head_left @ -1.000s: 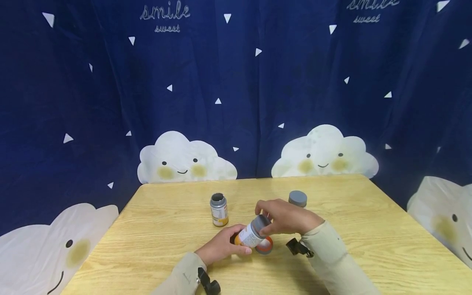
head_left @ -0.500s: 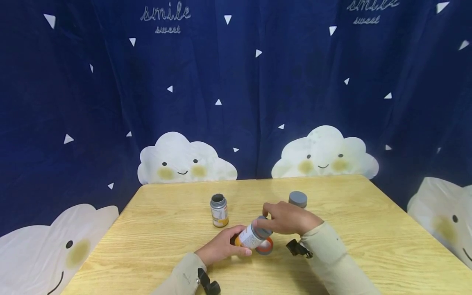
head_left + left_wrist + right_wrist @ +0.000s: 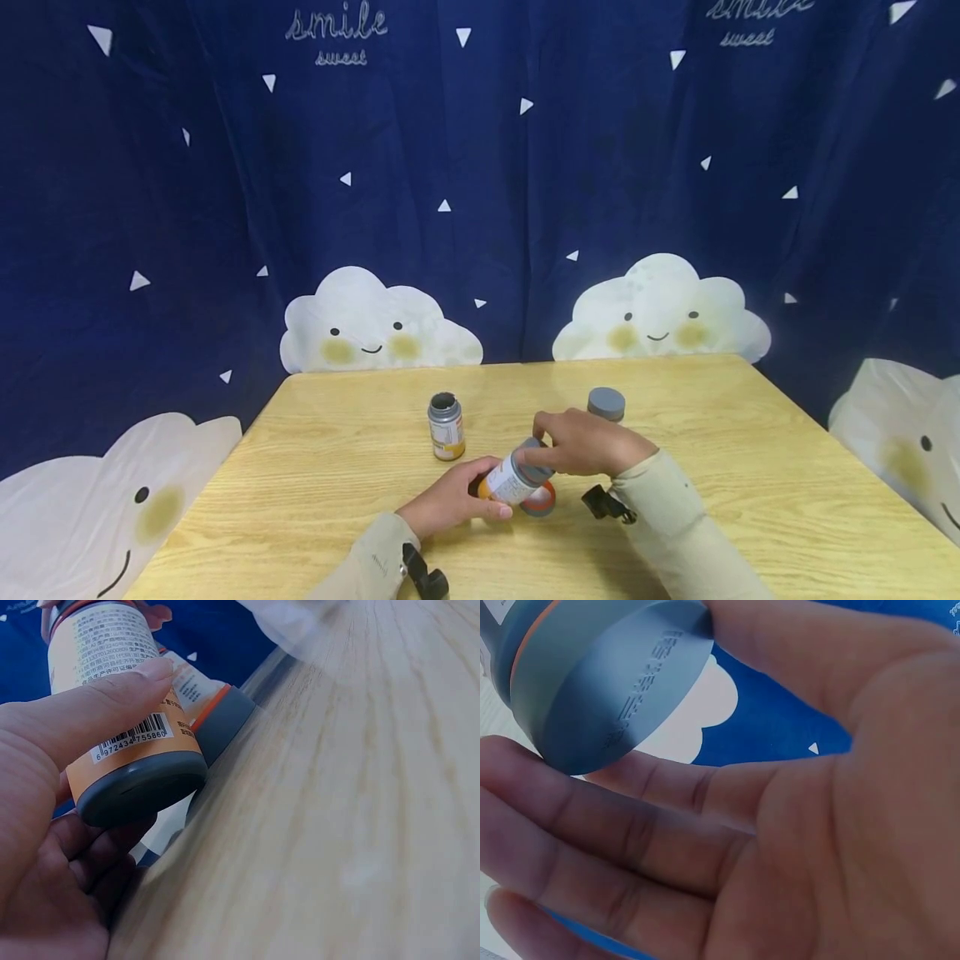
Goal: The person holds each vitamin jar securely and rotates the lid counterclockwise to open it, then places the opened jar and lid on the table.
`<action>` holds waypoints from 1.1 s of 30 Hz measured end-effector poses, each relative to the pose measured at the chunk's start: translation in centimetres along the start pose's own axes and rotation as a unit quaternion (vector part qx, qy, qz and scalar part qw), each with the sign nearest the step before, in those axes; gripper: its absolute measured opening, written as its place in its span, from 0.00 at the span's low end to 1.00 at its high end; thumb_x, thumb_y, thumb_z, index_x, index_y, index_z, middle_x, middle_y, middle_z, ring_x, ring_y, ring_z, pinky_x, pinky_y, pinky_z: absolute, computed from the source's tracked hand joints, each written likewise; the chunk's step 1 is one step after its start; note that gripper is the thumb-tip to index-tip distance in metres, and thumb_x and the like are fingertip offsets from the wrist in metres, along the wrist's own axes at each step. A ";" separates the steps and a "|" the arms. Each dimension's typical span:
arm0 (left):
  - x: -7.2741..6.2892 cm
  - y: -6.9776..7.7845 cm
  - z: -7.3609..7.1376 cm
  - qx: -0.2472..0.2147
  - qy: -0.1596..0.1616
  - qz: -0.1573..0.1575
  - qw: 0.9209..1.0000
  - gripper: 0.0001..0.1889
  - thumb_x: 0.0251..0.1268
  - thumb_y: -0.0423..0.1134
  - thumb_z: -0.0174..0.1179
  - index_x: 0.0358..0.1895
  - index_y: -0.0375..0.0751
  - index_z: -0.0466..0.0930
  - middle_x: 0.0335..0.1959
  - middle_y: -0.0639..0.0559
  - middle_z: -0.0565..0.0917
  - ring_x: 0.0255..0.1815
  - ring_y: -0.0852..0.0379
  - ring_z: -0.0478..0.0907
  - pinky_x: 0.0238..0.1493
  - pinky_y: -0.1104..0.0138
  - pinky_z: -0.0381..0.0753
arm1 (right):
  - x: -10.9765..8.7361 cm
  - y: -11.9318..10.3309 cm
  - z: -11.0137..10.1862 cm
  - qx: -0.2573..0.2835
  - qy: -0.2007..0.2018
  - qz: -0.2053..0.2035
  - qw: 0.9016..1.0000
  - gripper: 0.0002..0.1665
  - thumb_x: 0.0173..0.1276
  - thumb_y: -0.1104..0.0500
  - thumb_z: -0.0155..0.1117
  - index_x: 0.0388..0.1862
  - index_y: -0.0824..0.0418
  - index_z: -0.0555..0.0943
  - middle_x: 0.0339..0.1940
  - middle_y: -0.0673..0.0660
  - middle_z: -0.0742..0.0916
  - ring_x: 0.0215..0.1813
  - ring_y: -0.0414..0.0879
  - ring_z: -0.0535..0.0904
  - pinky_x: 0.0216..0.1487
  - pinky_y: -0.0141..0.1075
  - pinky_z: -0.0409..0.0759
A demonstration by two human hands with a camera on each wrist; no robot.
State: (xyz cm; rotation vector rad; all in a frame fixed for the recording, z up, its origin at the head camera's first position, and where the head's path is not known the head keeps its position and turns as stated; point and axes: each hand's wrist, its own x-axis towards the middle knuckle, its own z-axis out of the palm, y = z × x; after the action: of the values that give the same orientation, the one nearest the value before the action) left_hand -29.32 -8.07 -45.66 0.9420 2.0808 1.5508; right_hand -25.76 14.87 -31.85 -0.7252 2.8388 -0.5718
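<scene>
Tilted above the table, a white-and-orange supplement bottle has a grey screw cap on its upper end. My left hand grips the bottle's body; in the left wrist view the thumb lies across the label above the barcode. With thumb and fingers my right hand pinches the cap's rim. An orange ring shows between cap and bottle in the right wrist view. Below the cap, a loose grey cap with an orange-red inner rim lies upturned on the table.
An uncapped bottle of the same kind stands upright behind my left hand. Another bottle with a grey lid stands behind my right hand, mostly hidden by it. The wooden table ends at a blue cloud-patterned curtain.
My right hand has turned on the cap: its thumb has moved from the cap's lower near side up across its near face. The left hand and bottle have hardly moved.
</scene>
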 end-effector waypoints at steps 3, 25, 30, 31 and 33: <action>0.0 -0.1 0.0 0.005 0.000 -0.002 1.000 0.22 0.63 0.41 0.65 0.61 0.53 0.73 0.52 0.55 0.79 0.49 0.55 0.76 0.51 0.64 0.75 | 0.0 0.0 0.0 -0.001 0.000 -0.004 1.000 0.23 0.65 0.40 0.63 0.41 0.58 0.77 0.25 0.47 0.81 0.25 0.40 0.76 0.28 0.37 0.74; 0.2 -0.1 -0.2 0.017 0.005 -0.004 1.000 0.21 0.63 0.41 0.66 0.59 0.55 0.74 0.51 0.56 0.79 0.49 0.57 0.76 0.51 0.64 0.74 | 0.0 -0.1 -0.4 0.035 -0.026 -0.051 0.998 0.22 0.57 0.58 0.73 0.47 0.56 0.73 0.32 0.51 0.82 0.33 0.42 0.78 0.35 0.39 0.77; 0.2 -0.1 -0.2 0.017 0.007 0.000 1.000 0.22 0.63 0.41 0.66 0.60 0.54 0.74 0.51 0.55 0.79 0.49 0.56 0.76 0.51 0.64 0.75 | 0.0 -0.1 -0.4 0.032 -0.025 -0.045 0.998 0.23 0.56 0.55 0.74 0.47 0.55 0.73 0.33 0.52 0.82 0.34 0.43 0.78 0.36 0.39 0.77; 0.2 -0.1 -0.2 0.018 0.006 0.000 1.000 0.22 0.63 0.41 0.65 0.60 0.54 0.74 0.50 0.55 0.79 0.48 0.56 0.76 0.50 0.64 0.75 | 0.0 0.0 -0.4 0.032 -0.024 -0.046 0.998 0.23 0.57 0.53 0.73 0.47 0.56 0.73 0.33 0.51 0.82 0.34 0.43 0.77 0.36 0.39 0.76; 0.2 -0.1 -0.2 0.018 0.006 0.001 1.000 0.22 0.63 0.41 0.65 0.60 0.54 0.74 0.50 0.55 0.79 0.48 0.56 0.76 0.50 0.64 0.75 | 0.0 0.1 -0.4 0.032 -0.021 -0.049 0.998 0.23 0.59 0.49 0.72 0.46 0.56 0.74 0.33 0.50 0.82 0.34 0.42 0.77 0.35 0.39 0.76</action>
State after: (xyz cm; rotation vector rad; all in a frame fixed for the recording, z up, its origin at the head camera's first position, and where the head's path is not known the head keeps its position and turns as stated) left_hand -29.59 -8.07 -45.69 0.9488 2.1231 1.5283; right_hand -25.87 15.04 -31.53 -0.8570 2.7459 -0.6505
